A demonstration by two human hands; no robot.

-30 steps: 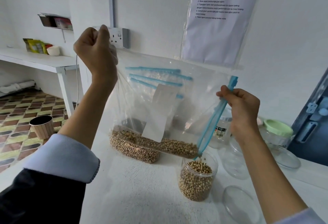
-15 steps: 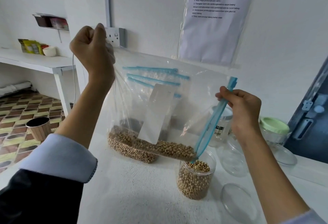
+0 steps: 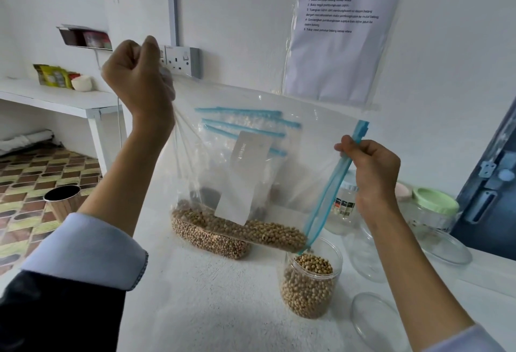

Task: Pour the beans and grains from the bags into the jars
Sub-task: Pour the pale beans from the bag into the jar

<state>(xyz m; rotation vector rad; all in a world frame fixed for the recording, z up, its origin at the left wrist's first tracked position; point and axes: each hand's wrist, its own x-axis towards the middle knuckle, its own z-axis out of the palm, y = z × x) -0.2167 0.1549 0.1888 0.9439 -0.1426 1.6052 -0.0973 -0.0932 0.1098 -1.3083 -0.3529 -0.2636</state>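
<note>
Little changed vs half a sec ago: clear zip bag [image 3: 293, 156] still held tilted over jar, both hands about where they were, soybeans [image 3: 245, 230] still heaped along its low edge. Left hand [image 3: 136, 78] fisted high, gripping bunched bottom corner of plastic. Right hand [image 3: 371, 167] pinching blue zip strip [image 3: 329, 192] near its upper end, fingers curled round it. Strip runs down-left to bag's lowest corner, hanging just above open mouth of clear jar [image 3: 310, 284], itself more than half full of beans, standing on white counter [image 3: 195, 296]. White label [image 3: 245, 178] on bag face, print too blurred to read. Behind, seen thru plastic: second bag of beans [image 3: 212, 243] lying on counter, plus more blue-zipped bags [image 3: 243, 120]. Right of jar: clear lid [image 3: 379, 321] lying flat, empty clear jar [image 3: 365, 254], green-lidded jar [image 3: 432, 209], small bottle w/ barcode label [image 3: 343, 206], text illegible. On wall: sleeved sheet [image 3: 340, 28] headed "TASK & GOAL", numbered steps below too small to read; double socket [image 3: 181, 60].
</note>
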